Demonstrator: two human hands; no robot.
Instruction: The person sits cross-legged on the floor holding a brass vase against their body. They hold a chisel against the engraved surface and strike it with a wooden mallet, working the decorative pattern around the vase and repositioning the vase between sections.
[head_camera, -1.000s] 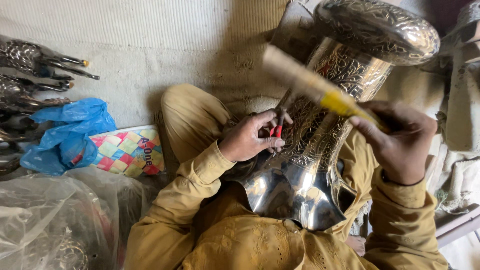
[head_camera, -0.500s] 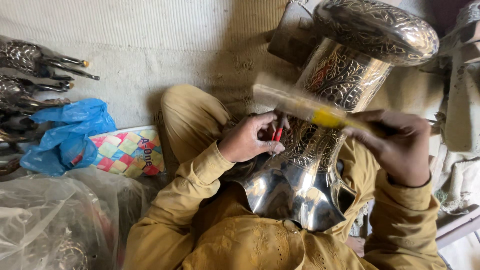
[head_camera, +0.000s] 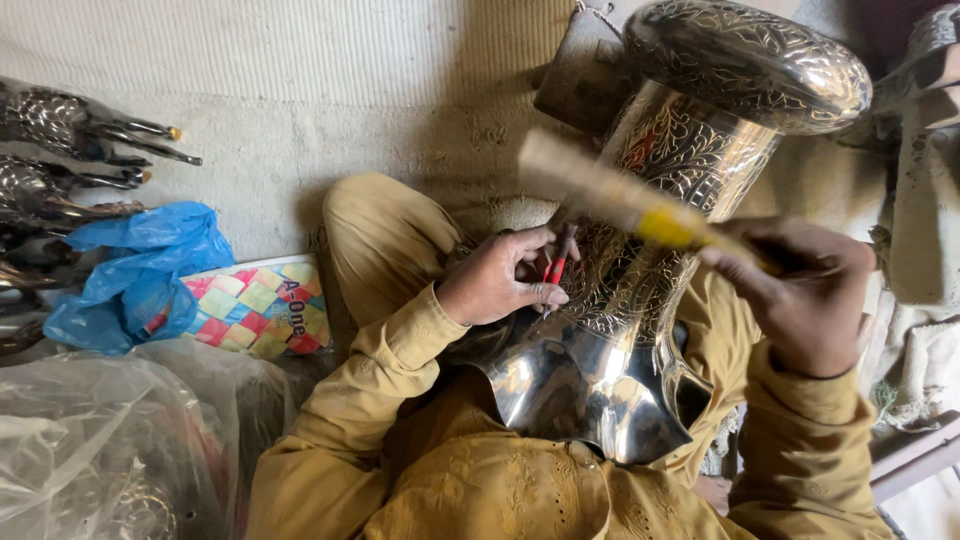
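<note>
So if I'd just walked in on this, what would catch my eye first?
Probably the big shiny engraved metal vessel lying across the seated person's lap at centre. The left hand presses a thin red-handled tool against its patterned neck, while the right hand swings a blurred wooden mallet above it. At far left, a crumpled blue plastic bag lies on the floor.

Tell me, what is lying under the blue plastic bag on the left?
Under the blue plastic bag lies a flat packet with coloured checks; only its right part shows. The bag covers its left part, so that part cannot be seen.
</note>
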